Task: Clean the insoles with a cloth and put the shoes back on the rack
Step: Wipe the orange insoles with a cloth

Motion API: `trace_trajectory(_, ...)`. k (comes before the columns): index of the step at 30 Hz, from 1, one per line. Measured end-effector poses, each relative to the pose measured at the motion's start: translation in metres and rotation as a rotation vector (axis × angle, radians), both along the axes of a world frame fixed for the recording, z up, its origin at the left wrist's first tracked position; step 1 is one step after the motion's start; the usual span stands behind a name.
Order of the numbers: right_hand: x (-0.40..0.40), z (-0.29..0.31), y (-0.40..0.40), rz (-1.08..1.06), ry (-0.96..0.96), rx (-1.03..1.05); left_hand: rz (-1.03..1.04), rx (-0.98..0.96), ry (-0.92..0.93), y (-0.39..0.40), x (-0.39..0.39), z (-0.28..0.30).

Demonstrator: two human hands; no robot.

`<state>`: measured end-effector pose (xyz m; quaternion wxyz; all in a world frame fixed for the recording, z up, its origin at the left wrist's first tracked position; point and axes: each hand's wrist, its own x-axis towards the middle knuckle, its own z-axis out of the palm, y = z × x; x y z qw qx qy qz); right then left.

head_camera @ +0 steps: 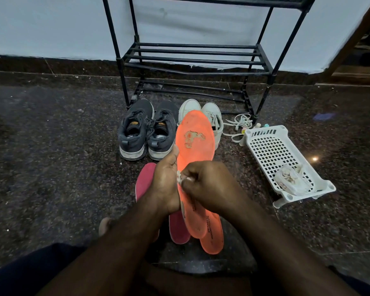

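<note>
A dark speckled stone floor (51, 146) runs to a pale wall, where a black tube-frame shoe rack (192, 58) stands with its visible shelves bare. In front of it sit a grey mesh pair of sneakers (146, 130) and, to their right, a white pair (212, 118) with loose laces trailing.

The left hand (165, 184) grips a thin, flexible orange insole (195, 146) by its edge, holding it up near the middle of the scene. The right hand (207, 186) is curled round a small pale cloth (183, 178) pressed to the insole's surface. A worn, peeling patch shows near its toe.

A second orange insole (214, 238) and two magenta insoles (144, 180) lie on the floor beneath. A white perforated plastic basket (271, 150) lies to the right, holding a crumpled packet.

Judging by this, cleaning is under way; no insole is refitted and no shoe racked.
</note>
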<state>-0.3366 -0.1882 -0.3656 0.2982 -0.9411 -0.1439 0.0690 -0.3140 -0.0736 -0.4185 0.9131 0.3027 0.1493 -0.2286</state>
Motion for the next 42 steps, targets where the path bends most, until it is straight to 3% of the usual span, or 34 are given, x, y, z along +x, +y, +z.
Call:
trace_trajectory(2, 0.0, 0.001, -0.001, 0.023, 0.029, -0.012, 0.024, 0.009, -0.002, 0.0, 0.001, 0.001)
trace_trajectory(7, 0.005, -0.002, 0.0, -0.098, -0.184, 0.05, -0.04, -0.034, 0.034, -0.001, -0.003, -0.002)
trace_trajectory(13, 0.001, 0.003, -0.006, 0.079, 0.064, 0.019, 0.025, -0.007, 0.013, -0.001, 0.001, 0.004)
trace_trajectory(19, 0.01, -0.003, -0.002, -0.09, -0.226, 0.057, -0.064, -0.038, 0.017, -0.004, -0.006, -0.001)
trace_trajectory(26, -0.004, 0.009, -0.006, 0.175, 0.135, -0.01, 0.073, 0.016, 0.0, 0.001, 0.009, -0.004)
trace_trajectory(29, 0.0, 0.015, -0.016, 0.175, 0.198, 0.164, 0.054, -0.033, -0.021, 0.002, 0.008, -0.004)
trace_trajectory(33, 0.011, 0.031, -0.037, -0.081, 0.198, 0.671, -0.022, -0.085, -0.064, 0.003, 0.002, -0.002)
trace_trajectory(35, 0.015, 0.038, -0.049, -0.146, 0.172, 0.79, -0.046, -0.123, -0.06, 0.002, 0.002, -0.004)
trace_trajectory(39, 0.021, 0.038, -0.06, -0.211, 0.157, 0.905, -0.086, -0.094, -0.056, 0.002, 0.003, -0.007)
trace_trajectory(42, 0.026, 0.029, -0.058, -0.249, 0.011, 0.7, -0.108, -0.082, -0.053, 0.003, 0.002, -0.004)
